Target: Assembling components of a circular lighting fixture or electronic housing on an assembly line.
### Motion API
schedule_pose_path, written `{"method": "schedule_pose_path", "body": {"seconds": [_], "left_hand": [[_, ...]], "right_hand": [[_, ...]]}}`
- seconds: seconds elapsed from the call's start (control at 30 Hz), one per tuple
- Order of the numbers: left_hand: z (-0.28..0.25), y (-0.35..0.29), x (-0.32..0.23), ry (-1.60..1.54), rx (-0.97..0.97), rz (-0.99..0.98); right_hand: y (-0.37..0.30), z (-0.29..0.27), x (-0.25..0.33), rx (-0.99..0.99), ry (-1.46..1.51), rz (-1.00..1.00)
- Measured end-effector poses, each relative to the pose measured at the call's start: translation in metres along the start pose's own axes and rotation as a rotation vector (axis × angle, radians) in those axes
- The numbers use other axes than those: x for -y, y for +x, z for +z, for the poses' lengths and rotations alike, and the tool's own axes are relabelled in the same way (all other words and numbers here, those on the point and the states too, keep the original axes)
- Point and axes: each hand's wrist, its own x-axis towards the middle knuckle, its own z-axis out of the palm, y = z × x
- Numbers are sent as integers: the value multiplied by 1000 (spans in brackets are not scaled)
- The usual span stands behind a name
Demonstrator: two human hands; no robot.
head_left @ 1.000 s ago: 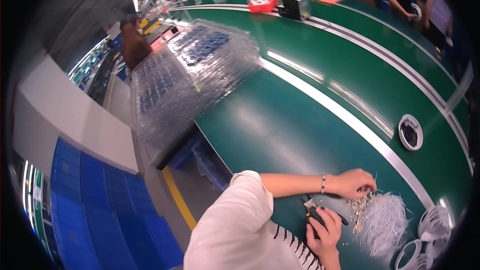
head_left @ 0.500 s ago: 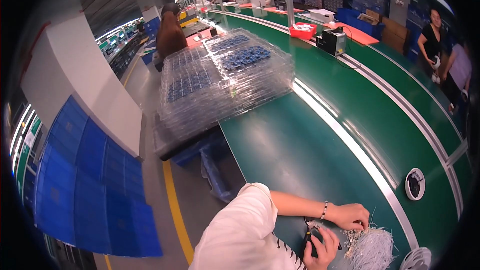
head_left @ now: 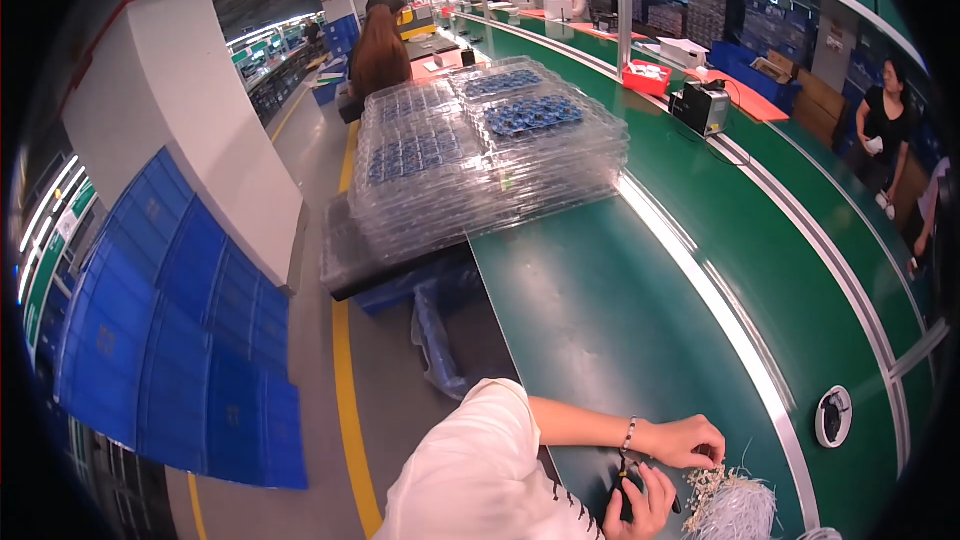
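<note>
At the lower right of the frame, in the head view, the person's left hand (head_left: 692, 442) rests at the edge of a heap of small pale pieces (head_left: 704, 488). Its fingers are bent and drawn together; whether a piece is pinched between them cannot be told at this size. A beaded bracelet (head_left: 630, 434) circles the wrist.

Just below, near the lower edge, the right hand (head_left: 642, 510) has its fingers curled round black pliers (head_left: 624, 471). The pliers' head points up the frame, beside the left wrist; the position of their jaws cannot be made out.

To the right of both hands, a bundle of thin white strips (head_left: 738, 512) lies against the pale pieces on the dark green table (head_left: 610, 310). Farther right, beyond a metal rail (head_left: 745, 345), a white oval dish (head_left: 847, 412) contains a black item (head_left: 832, 416).

At upper centre, stacked clear trays (head_left: 540, 175) stand at the table's far end, with blue parts (head_left: 535, 114) inside. At left, large blue panels (head_left: 175, 340) stand before a pale pillar (head_left: 185, 110).
</note>
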Motion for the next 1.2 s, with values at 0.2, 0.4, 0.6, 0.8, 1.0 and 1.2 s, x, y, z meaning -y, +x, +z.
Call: {"method": "schedule_pose_path", "body": {"seconds": [0.2,0.4,0.6,0.8,1.0,1.2], "left_hand": [[-2,-9,3,-23,-125,-40],[5,-13,5,-37,-94,-71],[18,-19,12,-110,-34,-108],[17,-18,12,-96,-56,-120],[12,-18,15,-106,-33,-153],[2,-13,8,-129,-73,-184]], "right_hand": [[-2,1,-2,16,5,4],[0,0,-1,9,-16,0],[-2,1,-2,6,-9,28],[-1,-1,-2,-3,5,51],[0,-1,-5,6,9,78],[-1,-1,-10,-22,5,89]]}}
